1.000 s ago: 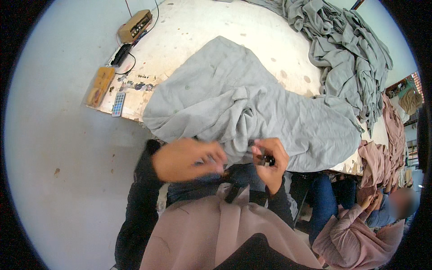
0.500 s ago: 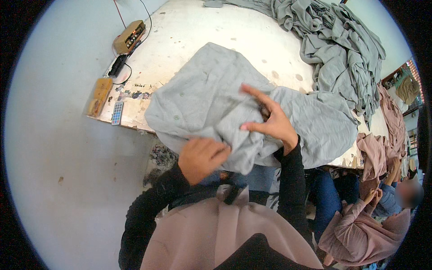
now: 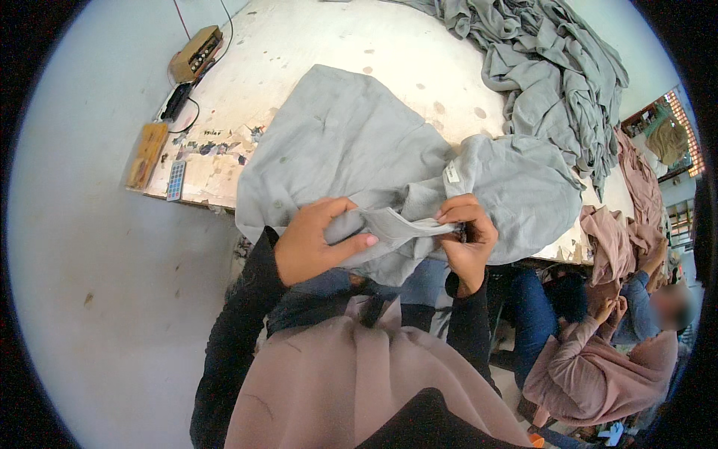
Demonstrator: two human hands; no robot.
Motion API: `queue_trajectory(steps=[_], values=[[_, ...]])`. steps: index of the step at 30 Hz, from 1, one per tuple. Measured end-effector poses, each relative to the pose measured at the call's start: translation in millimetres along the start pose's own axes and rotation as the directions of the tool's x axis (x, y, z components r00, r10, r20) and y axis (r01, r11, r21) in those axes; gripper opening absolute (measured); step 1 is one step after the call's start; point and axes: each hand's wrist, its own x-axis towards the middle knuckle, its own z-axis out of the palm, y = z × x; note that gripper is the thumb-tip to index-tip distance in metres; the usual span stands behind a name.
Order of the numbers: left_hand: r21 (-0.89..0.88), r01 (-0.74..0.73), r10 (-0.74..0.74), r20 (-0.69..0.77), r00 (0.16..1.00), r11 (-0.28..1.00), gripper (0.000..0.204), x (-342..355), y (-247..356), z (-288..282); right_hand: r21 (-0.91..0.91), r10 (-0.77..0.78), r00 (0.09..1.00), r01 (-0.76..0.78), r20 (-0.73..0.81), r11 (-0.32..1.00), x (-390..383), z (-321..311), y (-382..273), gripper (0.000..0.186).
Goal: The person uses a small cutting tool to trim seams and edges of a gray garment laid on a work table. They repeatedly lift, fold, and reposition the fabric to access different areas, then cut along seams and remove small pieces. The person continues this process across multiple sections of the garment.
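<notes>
A light grey garment (image 3: pixel 340 127) with buttons lies spread over the near edge of the pale table, with a small white label (image 3: pixel 452 173) on it. My left hand (image 3: pixel 310 243) grips a folded band (image 3: pixel 396 228) of the cloth, thumb on top, other fingers partly under it. My right hand (image 3: pixel 467 239) pinches the other end of that band between thumb and forefinger; a small dark object shows in its palm, too hidden to name.
A brown amplifier (image 3: pixel 194 54), black power strip (image 3: pixel 176 101), yellow box (image 3: pixel 147 156) and remote (image 3: pixel 176 179) line the table's left edge. Grey fabric (image 3: pixel 553 82) heaps at back right, pink fabric (image 3: pixel 639 179) beside it. Two seated co-workers (image 3: pixel 591 374) (image 3: pixel 636 303) are at lower right.
Both hands have come onto the garment and now stretch a folded band between them. The cloth's middle is rearranged, exposing a white label. The view has shifted slightly.
</notes>
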Motion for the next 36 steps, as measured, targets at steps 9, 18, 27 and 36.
queue_trajectory(steps=[9, 18, 27, 36], values=[[-0.448, 0.148, -0.122, 0.086, 0.989, 0.882, 0.029, 8, 19, -13, -0.141, 0.258, 0.965, -0.263, -0.054, 0.954, 16, 4, -30, 0.045], [-0.633, 0.287, -0.202, 0.204, 0.958, 0.719, 0.03, 12, 19, -6, -0.051, 0.285, 0.958, -0.284, 0.018, 0.958, 29, 22, -42, 0.036], [-0.642, 0.195, -0.183, 0.086, 0.979, 0.741, 0.026, 11, 23, 9, -0.11, 0.077, 0.996, -0.072, 0.042, 0.991, 18, 41, -48, 0.023], [-0.746, 0.238, -0.241, 0.106, 0.965, 0.622, 0.028, 13, 22, 9, 0.027, 0.316, 0.946, -0.315, -0.075, 0.949, 7, 28, -61, 0.027]])
